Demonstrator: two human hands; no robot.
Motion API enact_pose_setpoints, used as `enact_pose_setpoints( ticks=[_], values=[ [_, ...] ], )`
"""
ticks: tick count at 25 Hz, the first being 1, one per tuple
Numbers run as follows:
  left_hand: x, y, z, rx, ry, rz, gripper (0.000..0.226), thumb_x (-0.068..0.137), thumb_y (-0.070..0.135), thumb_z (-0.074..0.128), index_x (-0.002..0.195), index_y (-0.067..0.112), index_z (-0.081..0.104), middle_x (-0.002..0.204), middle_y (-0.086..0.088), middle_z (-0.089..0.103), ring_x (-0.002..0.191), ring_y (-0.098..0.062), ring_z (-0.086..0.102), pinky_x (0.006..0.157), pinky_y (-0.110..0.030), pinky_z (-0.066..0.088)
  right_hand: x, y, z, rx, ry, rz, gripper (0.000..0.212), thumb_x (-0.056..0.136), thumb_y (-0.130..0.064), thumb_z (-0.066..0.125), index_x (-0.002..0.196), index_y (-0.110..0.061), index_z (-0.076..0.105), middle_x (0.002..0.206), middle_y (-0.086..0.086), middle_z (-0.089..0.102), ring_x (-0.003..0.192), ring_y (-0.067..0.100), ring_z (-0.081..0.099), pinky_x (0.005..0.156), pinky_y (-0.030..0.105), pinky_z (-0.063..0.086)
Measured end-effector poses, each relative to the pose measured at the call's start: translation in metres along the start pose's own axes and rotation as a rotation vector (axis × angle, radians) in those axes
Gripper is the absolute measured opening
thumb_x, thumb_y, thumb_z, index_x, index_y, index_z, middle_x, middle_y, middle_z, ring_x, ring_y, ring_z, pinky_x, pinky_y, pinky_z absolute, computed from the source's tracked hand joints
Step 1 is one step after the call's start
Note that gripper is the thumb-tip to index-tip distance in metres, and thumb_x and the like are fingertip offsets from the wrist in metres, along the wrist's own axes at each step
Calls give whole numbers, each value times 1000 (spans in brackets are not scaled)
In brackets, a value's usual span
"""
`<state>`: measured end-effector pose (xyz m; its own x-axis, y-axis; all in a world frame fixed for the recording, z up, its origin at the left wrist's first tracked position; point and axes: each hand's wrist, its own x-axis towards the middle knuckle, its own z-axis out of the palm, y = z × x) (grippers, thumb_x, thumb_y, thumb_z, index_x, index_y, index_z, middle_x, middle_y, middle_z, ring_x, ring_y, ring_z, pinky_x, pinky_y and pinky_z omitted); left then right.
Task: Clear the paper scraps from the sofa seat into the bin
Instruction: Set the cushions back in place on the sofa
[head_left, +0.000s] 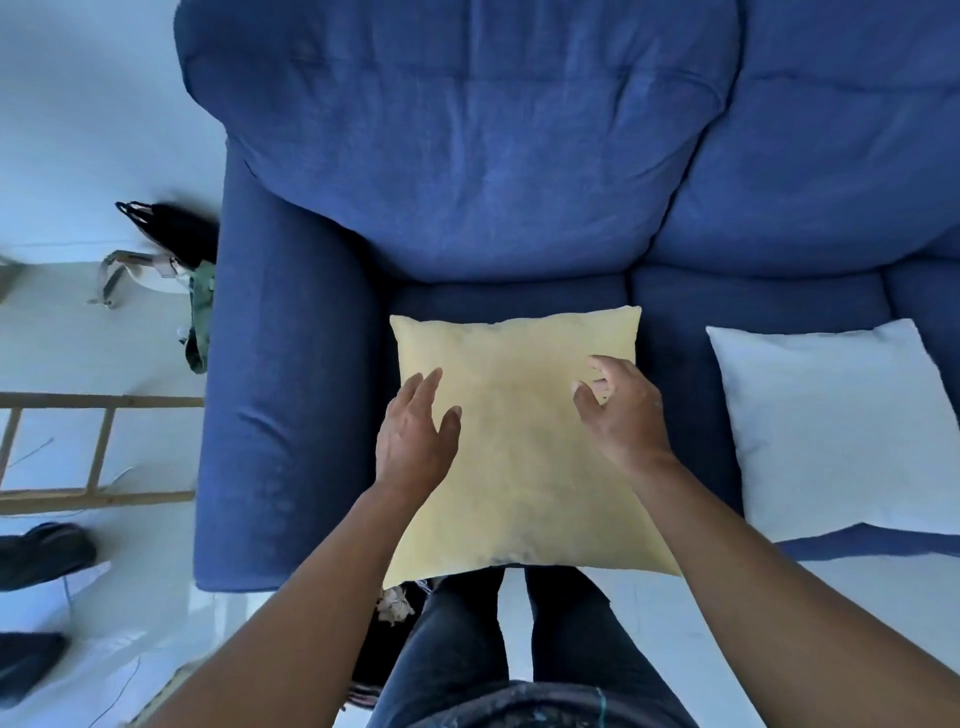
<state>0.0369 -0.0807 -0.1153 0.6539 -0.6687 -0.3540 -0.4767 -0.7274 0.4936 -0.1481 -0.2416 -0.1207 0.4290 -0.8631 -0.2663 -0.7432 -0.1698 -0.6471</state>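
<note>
One crumpled paper scrap (395, 605) shows, pale and wadded, low in the view just under the near left corner of the yellow cushion (519, 452), resting at the top of a dark container (382, 660) that stands on the floor beside the person's left leg; whether that container is the bin cannot be told, since most of it is hidden by the left forearm. No other scrap can be counted on the blue sofa (467, 182), whose left seat is almost wholly covered by the single yellow cushion lying flat, its near edge overhanging the seat front. Two hands are over that cushion. The left hand (415, 441) lies over its left edge with the fingers straight and together, released, grasping nothing. The right hand (623, 410) is above the cushion's upper right part with fingers loosely curled and spread, thumb apart, also holding nothing; whether the fingertips touch the fabric cannot be told. One white cushion (841, 431) lies on the next seat to the right, apart from the yellow one with a strip of blue seat between them. Two plump back cushions stand behind the seats. The person's two legs in dark jeans (519, 649) stand against the sofa front. To the left of the armrest, on the pale floor, are a wooden frame (98, 447), some bags (171, 249) and dark shoes (47, 553).
</note>
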Motion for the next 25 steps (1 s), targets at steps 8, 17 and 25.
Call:
enact_pose_setpoints(
  ticks=[8,17,25],
  values=[
    [61,-50,85,-66,-150,-299,67,93,48,57,151,21,35,154,4,38,141,-18,38,110,-32,33,50,87,61,-218,-258,234,64,95,-48,57,145,-11,42,153,5,41,140,32,34,110,41,35],
    [98,-51,84,-753,-193,-912,73,60,60,77,120,22,59,110,2,69,98,-24,67,88,-43,56,72,114,56,442,-240,760,115,39,-79,84,135,-25,51,126,-10,65,118,18,61,105,41,48],
    [73,4,-3,-1043,-8,-595,37,78,19,75,114,21,66,104,-1,76,92,-23,72,76,-41,60,62,36,-17,751,-118,461,71,68,-49,87,130,-33,57,115,-20,71,111,-2,64,105,28,43]
  ],
)
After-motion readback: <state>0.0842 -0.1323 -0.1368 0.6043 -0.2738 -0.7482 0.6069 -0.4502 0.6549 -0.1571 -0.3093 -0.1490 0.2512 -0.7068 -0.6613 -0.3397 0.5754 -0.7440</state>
